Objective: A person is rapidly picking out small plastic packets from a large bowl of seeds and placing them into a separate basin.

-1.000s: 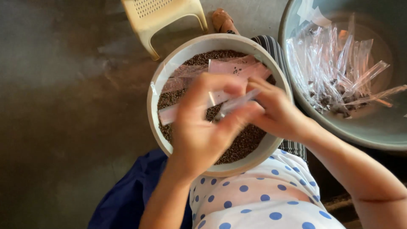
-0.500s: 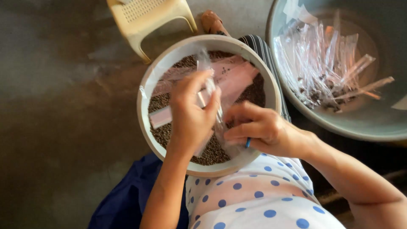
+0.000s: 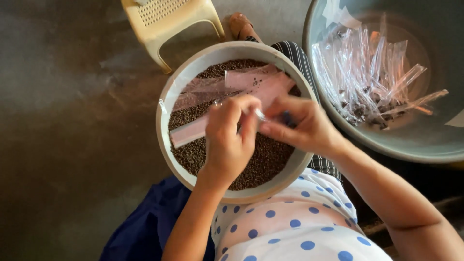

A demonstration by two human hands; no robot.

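My left hand [image 3: 229, 140] and right hand [image 3: 302, 125] pinch one small clear bag [image 3: 259, 114] between them, over the bowl [image 3: 166, 101] of dark seeds [image 3: 270, 159] so spills land inside.

One cam only, head-worn, so no 2nd view to overlap w/. It looked nearly straight down from above the person's lap, close in: the grey bowl of dark seeds [image 3: 166, 104] filled frame centre, left hand [image 3: 231, 140] and right hand [image 3: 302, 126] right under the lens. Large metal basin [image 3: 415, 145] was cut off top right, plastic stool [image 3: 166, 21] cut off at top.
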